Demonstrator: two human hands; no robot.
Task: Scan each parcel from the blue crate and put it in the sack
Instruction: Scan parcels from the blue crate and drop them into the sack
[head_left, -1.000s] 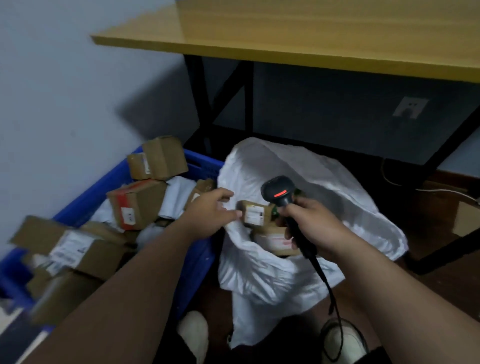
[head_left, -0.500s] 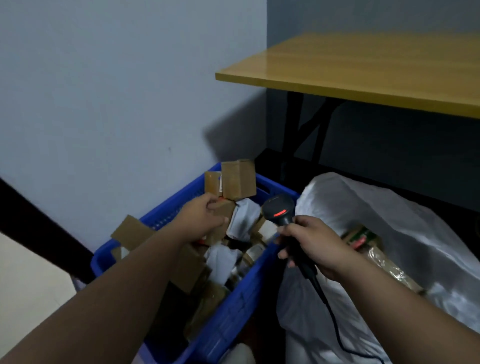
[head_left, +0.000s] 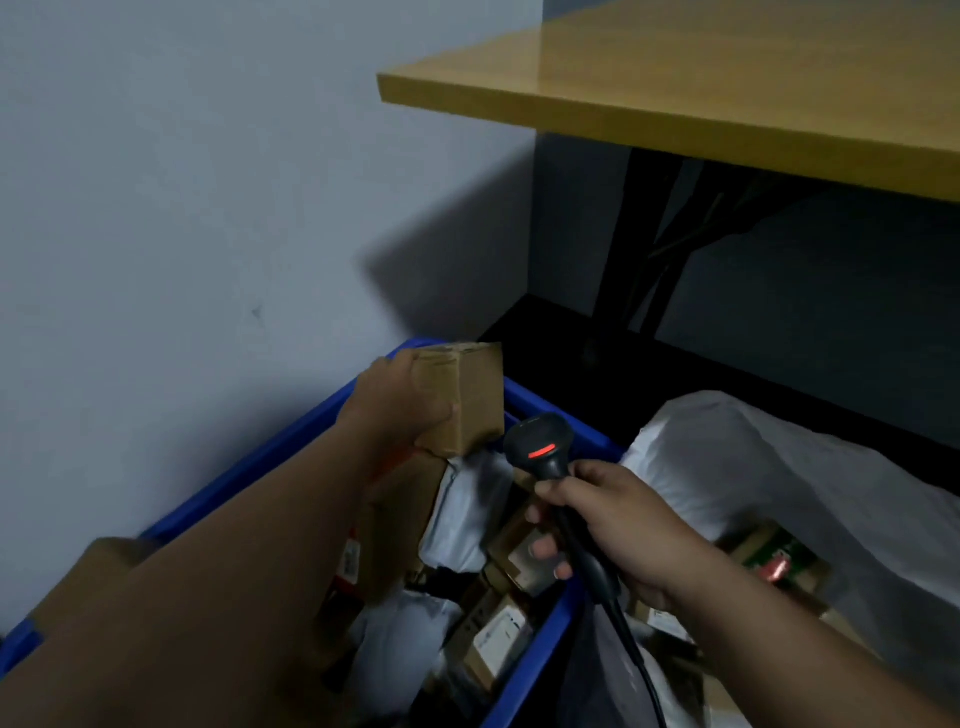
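Cardboard parcel in hand: from the head view, your left hand is gripping a small brown box, fingers wrapped round its near edge, and you are holding it raised above the far end of the blue crate.
Scanner: your right hand is clasping the black scanner by its handle; its red light is glowing, and its head is sitting just beside the box's lower corner.
Label: you are showing the camera plain faces only, so I cannot tell whether a barcode is facing the scanner.
Crate: it is holding a good many parcels yet, brown boxes and pale mailers heaped together, so most of the work is looking undone.
Sack: the white sack is standing open just right of the crate, with several packages already lying inside.
Progress: you are looking early to midway; the raised box is awaiting its scan, then the sack.
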